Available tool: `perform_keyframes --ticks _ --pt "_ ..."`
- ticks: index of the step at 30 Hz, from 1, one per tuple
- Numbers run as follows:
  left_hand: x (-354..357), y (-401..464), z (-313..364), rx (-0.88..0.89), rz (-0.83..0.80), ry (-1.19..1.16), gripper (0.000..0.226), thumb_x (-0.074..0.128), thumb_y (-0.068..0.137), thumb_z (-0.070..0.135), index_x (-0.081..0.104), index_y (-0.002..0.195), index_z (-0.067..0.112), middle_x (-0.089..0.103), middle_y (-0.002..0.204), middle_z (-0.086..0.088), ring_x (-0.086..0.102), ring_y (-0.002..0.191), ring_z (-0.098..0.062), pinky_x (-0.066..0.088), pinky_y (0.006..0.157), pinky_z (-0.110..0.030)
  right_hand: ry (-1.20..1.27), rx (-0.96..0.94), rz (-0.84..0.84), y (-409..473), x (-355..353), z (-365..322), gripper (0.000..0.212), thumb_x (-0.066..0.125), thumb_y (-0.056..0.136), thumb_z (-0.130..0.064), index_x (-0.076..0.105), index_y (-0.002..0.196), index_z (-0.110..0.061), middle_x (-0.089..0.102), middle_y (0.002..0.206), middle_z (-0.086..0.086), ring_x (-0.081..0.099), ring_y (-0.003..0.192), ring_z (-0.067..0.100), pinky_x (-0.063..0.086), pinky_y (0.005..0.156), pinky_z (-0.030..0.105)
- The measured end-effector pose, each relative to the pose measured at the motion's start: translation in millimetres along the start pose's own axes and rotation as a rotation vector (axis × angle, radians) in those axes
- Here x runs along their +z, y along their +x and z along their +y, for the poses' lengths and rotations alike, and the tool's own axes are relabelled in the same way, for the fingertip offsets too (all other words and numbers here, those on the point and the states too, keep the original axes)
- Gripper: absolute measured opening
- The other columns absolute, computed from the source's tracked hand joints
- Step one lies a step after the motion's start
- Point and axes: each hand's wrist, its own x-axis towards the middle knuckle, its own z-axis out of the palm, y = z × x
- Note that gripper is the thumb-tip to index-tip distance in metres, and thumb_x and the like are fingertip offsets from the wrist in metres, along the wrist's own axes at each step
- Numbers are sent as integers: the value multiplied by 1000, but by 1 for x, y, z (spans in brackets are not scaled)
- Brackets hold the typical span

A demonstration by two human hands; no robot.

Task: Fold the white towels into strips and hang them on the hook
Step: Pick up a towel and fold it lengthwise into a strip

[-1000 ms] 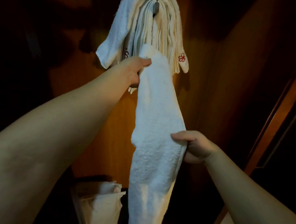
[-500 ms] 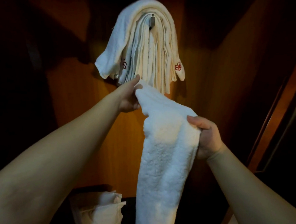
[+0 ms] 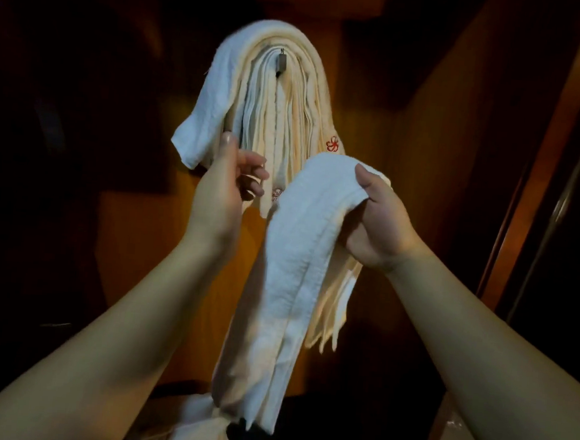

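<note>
Both hands are raised in front of a wooden wall [image 3: 135, 250], held apart from each other. At about 3 o'clock from the middle of the view, the right hand [image 3: 376, 222] is gripping a folded white towel [image 3: 292, 271] at its bend, with the thumb lying on top of the cloth and the other fingers curling underneath it. Both halves of this strip are hanging down from the grip toward 6 o'clock, the front half bright white and the rear edges showing cream behind it. The left hand [image 3: 220, 189] is hovering at about 9 o'clock from the towel's top, holding nothing, with its thumb pointing up and its fingers loosely bent toward the strip without touching it. Its thumb tip is overlapping the lower corner of the hanging stack, though contact cannot be told.

Toward 12 o'clock, a thick stack of towels [image 3: 273, 91] is draping over a small metal hook [image 3: 280, 67] on the wall, the ends falling on either side of it. A red flower mark [image 3: 332, 144] is showing on a lower end at the stack's 5 o'clock side. At 6 o'clock, near the bottom edge, more white cloth [image 3: 196, 416] is lying in dim light, its shape hard to make out
</note>
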Motion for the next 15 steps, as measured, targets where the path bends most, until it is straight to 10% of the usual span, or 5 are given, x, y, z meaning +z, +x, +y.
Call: perform_keyframes --ticks 5,8,11,15 --pt "16 -52 -5 16 -201 -65 79 16 99 61 68 80 6 70 73 -15 64 67 -27 50 61 -28 -72 -73 141 22 30 -16 60 39 105 -47 29 156 -17 53 145 15 56 126 33 55 77 42" --pt "34 -68 -28 -88 -325 -17 94 13 84 84 75 100 16 76 106 -7 70 100 -21 51 91 -35 -137 -145 169 34 52 -31 33 43 106 -42 54 122 -15 68 110 9 65 100 28 56 77 48" --pt "51 -67 -49 -184 -398 6 107 14 58 105 57 134 44 48 149 18 41 141 -7 18 123 -45 -219 -182 187 43 76 -47 31 43 106 -45 55 111 -17 76 86 5 68 91 27 53 94 58" --pt "76 -37 -54 -291 -293 -89 126 10 56 103 24 158 31 22 162 14 15 148 -6 12 116 -33 -152 -208 204 49 98 -61 59 43 105 -50 40 148 -9 61 133 22 59 121 40 42 106 66"
